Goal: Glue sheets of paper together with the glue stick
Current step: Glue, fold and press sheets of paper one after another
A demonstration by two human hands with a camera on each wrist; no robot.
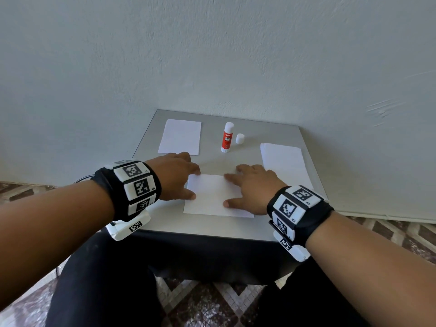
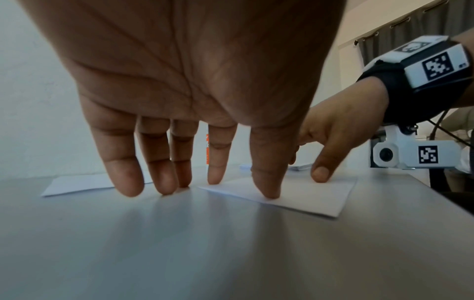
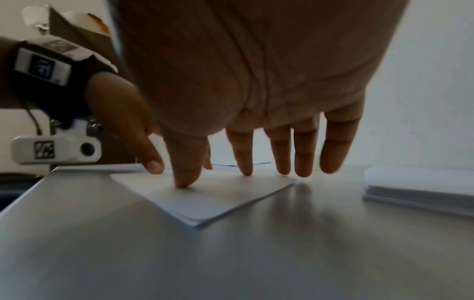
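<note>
- The paper pair (image 1: pixel 212 195) is pressed flat by both hands, left hand (image 1: pixel 175 177) and right hand (image 1: pixel 251 187), fingers spread, nothing gripped.
- The glue stick (image 1: pixel 227 138) is seen upright just beyond the paper pair, uncapped, slightly nearer the right hand.

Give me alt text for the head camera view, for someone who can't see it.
Both hands press flat on a white sheet of paper near the front of a small grey table, the left hand at its left edge, the right hand on its right side. Behind stand an uncapped glue stick with its cap beside it, a single sheet far left and a paper stack right.
</note>
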